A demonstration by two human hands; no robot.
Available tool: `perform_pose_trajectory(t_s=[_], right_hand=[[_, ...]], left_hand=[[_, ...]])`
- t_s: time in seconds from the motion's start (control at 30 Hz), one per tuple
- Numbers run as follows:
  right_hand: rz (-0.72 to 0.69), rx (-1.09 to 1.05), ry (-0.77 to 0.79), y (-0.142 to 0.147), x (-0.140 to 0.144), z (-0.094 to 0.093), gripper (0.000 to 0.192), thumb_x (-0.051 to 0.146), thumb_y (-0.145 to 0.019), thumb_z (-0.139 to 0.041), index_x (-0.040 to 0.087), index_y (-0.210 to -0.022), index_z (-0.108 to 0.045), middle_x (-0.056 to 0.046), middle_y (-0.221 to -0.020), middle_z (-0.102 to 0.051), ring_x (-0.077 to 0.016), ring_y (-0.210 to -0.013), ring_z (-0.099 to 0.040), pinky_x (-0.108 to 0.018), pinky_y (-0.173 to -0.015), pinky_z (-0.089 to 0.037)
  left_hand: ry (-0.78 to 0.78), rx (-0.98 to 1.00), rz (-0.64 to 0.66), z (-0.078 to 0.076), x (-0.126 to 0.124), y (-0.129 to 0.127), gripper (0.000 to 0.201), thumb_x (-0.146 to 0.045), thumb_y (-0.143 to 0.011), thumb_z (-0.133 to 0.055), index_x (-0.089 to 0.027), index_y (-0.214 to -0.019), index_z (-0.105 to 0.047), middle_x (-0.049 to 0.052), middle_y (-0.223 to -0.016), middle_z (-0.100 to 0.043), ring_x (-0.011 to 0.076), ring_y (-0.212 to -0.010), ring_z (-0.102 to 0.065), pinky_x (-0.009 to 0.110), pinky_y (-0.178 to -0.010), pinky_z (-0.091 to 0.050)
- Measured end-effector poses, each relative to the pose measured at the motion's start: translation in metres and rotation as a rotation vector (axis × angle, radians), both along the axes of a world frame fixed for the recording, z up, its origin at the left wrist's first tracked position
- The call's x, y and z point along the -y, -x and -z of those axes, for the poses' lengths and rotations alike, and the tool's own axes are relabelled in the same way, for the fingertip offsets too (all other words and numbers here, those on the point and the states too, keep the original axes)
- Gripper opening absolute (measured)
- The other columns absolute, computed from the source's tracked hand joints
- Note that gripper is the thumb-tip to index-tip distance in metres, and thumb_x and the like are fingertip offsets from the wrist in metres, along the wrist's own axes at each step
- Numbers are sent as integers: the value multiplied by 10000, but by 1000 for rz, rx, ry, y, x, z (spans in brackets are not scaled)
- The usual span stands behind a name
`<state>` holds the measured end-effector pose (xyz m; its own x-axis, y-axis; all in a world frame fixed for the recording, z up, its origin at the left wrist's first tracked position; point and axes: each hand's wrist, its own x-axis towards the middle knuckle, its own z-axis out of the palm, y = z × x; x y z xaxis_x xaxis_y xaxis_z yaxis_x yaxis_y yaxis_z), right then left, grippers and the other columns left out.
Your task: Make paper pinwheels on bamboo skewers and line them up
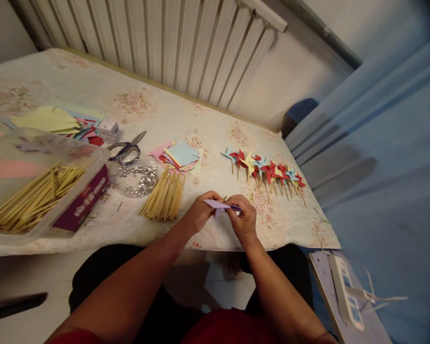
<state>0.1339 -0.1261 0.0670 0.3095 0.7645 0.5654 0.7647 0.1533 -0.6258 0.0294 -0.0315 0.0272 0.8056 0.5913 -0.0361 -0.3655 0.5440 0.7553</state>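
Between your fingertips, both hands pinch a purple paper (222, 205) over the table (93, 86) edge: left hand (199, 211) and right hand (244, 219) are folding it on a stick. Next, you likely need a pin from the dish (136, 177). Sticks (164, 196), paper squares (181, 155) and finished pinwheels (265, 172) lie beyond, before a radiator (172, 43).

Scissors (127, 149), stick bundle (164, 197), finished pinwheels (267, 171), perhaps beads (138, 177).

A single head-worn camera looks forward and down, close over the table (136, 224) edge.
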Motion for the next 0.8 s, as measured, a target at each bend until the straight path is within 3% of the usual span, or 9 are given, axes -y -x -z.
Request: perform_pose_trajectory(t_s=[0.4, 0.8], right_hand=[[44, -1, -47, 5, 1, 3, 76, 217, -855, -582, 224, -786, -614, -25, -774, -619, -166, -752, -596, -312, -715, -488], [54, -23, -29, 9, 2, 2, 59, 202, -842, -604, 217, -787, -622, -27, -777, -627, -164, -753, -598, -307, -710, -479]], left_hand=[[-51, -2, -7, -4, 1, 3, 134, -233, -693, -676, -159, -723, -568, -26, -593, -526, 73, -513, -429, 213, -521, -319], [-198, -57, -65, -10, 3, 7, 71, -206, -727, -616, -161, -713, -563, -43, -550, -502, 61, -472, -387, 215, -492, -283]])
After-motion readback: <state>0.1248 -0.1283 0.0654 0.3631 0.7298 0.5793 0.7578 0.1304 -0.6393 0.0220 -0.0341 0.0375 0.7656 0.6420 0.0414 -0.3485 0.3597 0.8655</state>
